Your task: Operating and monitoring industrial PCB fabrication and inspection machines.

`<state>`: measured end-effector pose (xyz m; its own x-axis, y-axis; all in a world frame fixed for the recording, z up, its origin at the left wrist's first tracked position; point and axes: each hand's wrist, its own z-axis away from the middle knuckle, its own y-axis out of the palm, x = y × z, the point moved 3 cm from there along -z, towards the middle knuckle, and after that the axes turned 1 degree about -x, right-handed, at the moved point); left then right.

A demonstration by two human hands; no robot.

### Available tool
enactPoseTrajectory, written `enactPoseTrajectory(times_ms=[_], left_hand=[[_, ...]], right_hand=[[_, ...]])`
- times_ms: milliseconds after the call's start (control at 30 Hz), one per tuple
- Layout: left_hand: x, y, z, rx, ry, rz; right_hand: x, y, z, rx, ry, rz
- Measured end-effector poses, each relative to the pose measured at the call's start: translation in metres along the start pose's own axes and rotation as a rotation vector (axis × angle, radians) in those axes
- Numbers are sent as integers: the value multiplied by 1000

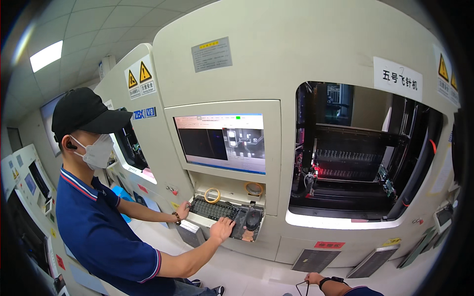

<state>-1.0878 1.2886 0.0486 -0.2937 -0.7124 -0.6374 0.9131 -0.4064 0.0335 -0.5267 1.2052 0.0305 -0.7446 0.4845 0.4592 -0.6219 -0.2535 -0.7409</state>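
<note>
At the lower edge, right of the middle, my right hand (pixel 312 278) comes in from a dark sleeve, with a black watch on its wrist. Its fingers are closed on a thin black cord (pixel 302 287) that forms an angular loop; the lower part of it is cut off by the frame. My left hand is out of view. To the left a co-worker in a cap and mask stands at a keyboard (pixel 215 209). One of the co-worker's hands (pixel 223 229) rests at its right end, the other (pixel 183 210) at its left edge.
Above the keyboard is a lit monitor (pixel 222 143) set in a large beige machine (pixel 306 44). A mouse (pixel 253 219) and rolls of tape (pixel 213 195) lie on the shelf. The machine's opening (pixel 345 153) shows dark rails and wiring. Vent panels (pixel 316 260) lean outward near the floor.
</note>
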Motion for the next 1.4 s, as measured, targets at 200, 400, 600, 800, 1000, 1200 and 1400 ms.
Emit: enactPoseTrajectory(times_ms=[200, 400, 600, 800, 1000, 1200, 1400], left_hand=[[8, 13, 12, -41, -31, -10], [23, 29, 19, -74, -33, -15], [99, 57, 56, -141, 5, -12], [217, 165, 120, -269, 103, -56], [271, 210, 203, -473, -4, 207], [363, 260, 315, -653, -79, 526], [494, 367, 375, -1273, -243, 1257]], right_hand=[[-45, 35, -1, 345, 162, 115], [-11, 55, -48, 183, -559, 208], [11, 64, -74, 400, -275, -426], [80, 80, -80, 508, -291, 30], [211, 138, -58, 630, -548, 253], [308, 231, 9, 720, -787, 402], [395, 355, 126, 890, -1112, 561]])
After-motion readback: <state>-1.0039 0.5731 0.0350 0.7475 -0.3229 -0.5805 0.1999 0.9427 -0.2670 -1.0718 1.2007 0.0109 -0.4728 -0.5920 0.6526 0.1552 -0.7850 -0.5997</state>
